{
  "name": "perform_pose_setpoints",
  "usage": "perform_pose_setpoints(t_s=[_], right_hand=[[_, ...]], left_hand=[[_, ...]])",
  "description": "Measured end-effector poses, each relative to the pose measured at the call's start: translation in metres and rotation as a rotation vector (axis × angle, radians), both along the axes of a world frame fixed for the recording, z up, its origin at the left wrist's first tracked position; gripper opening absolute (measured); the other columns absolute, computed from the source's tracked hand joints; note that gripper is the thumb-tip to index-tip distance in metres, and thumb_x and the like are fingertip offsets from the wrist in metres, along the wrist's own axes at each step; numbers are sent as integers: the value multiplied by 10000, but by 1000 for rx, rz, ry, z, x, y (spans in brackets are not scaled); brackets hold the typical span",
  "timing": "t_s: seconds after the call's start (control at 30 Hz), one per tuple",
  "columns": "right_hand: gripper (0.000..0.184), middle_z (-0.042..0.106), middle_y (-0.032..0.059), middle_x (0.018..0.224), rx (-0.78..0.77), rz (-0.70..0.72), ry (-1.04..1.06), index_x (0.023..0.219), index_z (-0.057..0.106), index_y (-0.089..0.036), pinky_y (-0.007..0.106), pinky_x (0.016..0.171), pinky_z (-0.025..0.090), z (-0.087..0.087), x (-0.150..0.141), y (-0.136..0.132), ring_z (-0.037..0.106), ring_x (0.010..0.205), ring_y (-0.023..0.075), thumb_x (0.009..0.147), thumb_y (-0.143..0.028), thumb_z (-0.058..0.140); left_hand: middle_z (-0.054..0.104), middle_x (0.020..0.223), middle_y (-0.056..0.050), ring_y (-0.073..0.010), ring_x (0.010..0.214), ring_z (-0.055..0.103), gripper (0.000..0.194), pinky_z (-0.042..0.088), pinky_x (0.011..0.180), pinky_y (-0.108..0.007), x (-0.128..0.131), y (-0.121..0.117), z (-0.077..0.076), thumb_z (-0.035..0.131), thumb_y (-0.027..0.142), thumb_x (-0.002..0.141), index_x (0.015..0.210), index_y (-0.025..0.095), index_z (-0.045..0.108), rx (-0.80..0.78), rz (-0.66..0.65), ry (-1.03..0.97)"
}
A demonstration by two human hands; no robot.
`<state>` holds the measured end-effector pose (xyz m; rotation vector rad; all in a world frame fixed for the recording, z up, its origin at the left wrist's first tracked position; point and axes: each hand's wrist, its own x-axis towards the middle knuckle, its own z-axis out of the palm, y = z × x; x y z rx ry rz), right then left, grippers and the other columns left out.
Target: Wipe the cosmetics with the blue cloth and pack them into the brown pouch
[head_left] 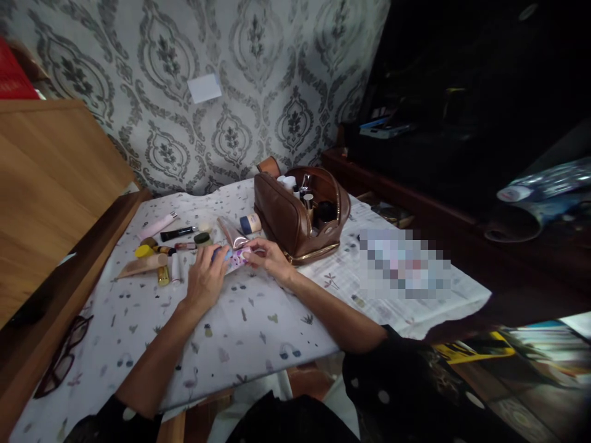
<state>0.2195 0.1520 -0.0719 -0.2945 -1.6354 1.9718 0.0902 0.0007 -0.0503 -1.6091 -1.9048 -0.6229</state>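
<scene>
Both my hands are closed on a small tube-like item [237, 259], white with a purple pattern and a blue end, low over the cloth. My left hand [205, 278] grips its blue end. My right hand [271, 259] pinches the other end between thumb and fingers. Just behind them lie a pinkish-brown tube [232, 232] and a jar with a dark blue band [250, 223]. A brown cosmetic bag [282, 215] stands unzipped beside my right hand, with bottles and white caps inside. Left of my left hand are a dark green-lidded jar [202, 239] and a white tube [175, 269].
More cosmetics lie at the left: a pink tube [157, 226], a black tube [178, 234], a beige tube [141, 266] and a gold-capped bottle [163, 275]. Eyeglasses [64, 357] rest at the left edge. A blurred-out patch [406, 261] covers something on the right of the printed cloth [258, 344].
</scene>
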Motion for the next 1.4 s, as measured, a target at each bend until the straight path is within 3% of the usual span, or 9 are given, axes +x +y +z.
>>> perform_pose_setpoints(t_s=[0.3,0.6,0.73,0.87,0.97,1.07,1.2,1.3,1.4], right_hand=[[517,627,-27,717,14,56,-10,945,607,-178,236,497,469,-8,-2,1,590,529,107,656,-550,819],[423,604,-30,626,20,10,-60,932,670,-173,245,479,475,-9,-2,2,565,493,111,699,-500,803],[501,654,-16,722,-33,68,-38,1034,678,-186,265,570,526,-10,-1,3,599,580,116,628,-411,868],[559,668,-15,664,-27,146,-51,1088,650,-177,277,595,535,-9,0,4,617,571,127,640,-440,858],[547,660,-11,649,-20,107,-87,1022,655,-172,254,538,508,-5,-1,2,620,575,135,615,-470,866],[485,641,-12,665,21,57,-114,900,665,-163,219,479,457,0,0,-1,596,582,122,602,-487,870],[501,630,-17,655,42,24,-102,818,642,-158,218,467,440,3,1,0,575,553,112,594,-554,852],[503,633,-9,647,56,12,-106,784,629,-157,226,468,437,2,2,1,573,538,115,605,-578,839],[500,652,3,673,60,8,-102,785,630,-157,229,477,436,1,1,1,585,546,119,623,-584,832]], left_hand=[[589,1184,-128,-238,1094,557,454,490,978,-410,18,9,-8,343,214,1019,1465,195,427,-108,-234,-97],[618,1063,-107,-247,1008,573,357,501,924,-405,-20,2,-14,396,242,999,1245,175,646,-318,-28,-165],[596,1035,-113,-263,1006,577,340,508,919,-420,-31,-1,-19,431,262,983,1187,186,693,-292,72,-130],[608,917,-95,-250,925,608,318,536,860,-403,-39,-4,-17,426,236,968,1082,186,719,-233,125,-158],[633,964,-92,-242,957,615,334,534,886,-400,-35,-5,-7,389,265,992,1126,198,687,-96,107,-174],[623,1091,-90,-223,1050,598,350,505,960,-383,-17,-5,2,384,297,1015,1278,213,599,42,-18,-176],[578,1206,-120,-238,1110,567,448,477,986,-395,10,1,0,442,295,1000,1440,212,437,-118,-201,-114],[573,1222,-146,-282,1088,563,528,483,935,-432,11,4,-6,512,269,954,1459,183,387,-263,-159,-61],[601,1128,-124,-282,1023,581,451,492,879,-420,-3,2,-7,503,170,910,1360,175,471,-349,-80,-82]])
